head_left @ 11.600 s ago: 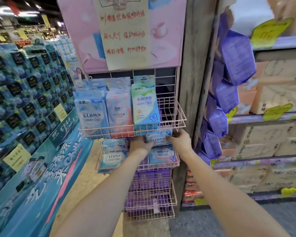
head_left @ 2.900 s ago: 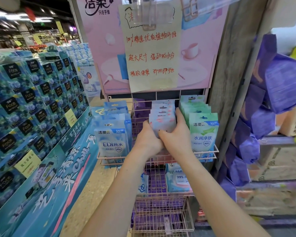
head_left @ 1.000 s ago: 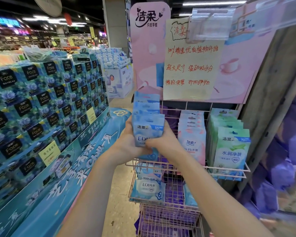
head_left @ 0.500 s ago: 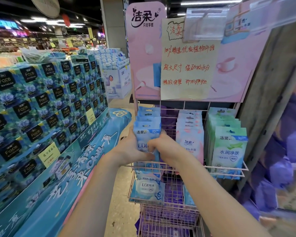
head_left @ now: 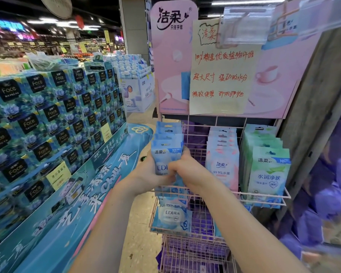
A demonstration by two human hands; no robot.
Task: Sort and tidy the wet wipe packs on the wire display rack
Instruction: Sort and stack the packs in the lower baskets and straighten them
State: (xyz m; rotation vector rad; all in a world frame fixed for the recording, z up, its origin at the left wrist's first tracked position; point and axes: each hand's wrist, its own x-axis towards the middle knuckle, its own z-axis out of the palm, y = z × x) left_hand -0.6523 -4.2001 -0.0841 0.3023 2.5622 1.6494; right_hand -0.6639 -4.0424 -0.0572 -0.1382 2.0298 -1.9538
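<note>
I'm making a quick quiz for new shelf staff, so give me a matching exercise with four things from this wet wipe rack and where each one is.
Things:
1. blue EDI packs
2. pink packs
3. green packs
4. single EDI pack

Places:
A. right end of the top basket
B. lower basket, left side
C. middle of the top basket
D. left end of the top basket, held by the left hand and right hand

Pairs: 1-D, 2-C, 3-A, 4-B
</note>
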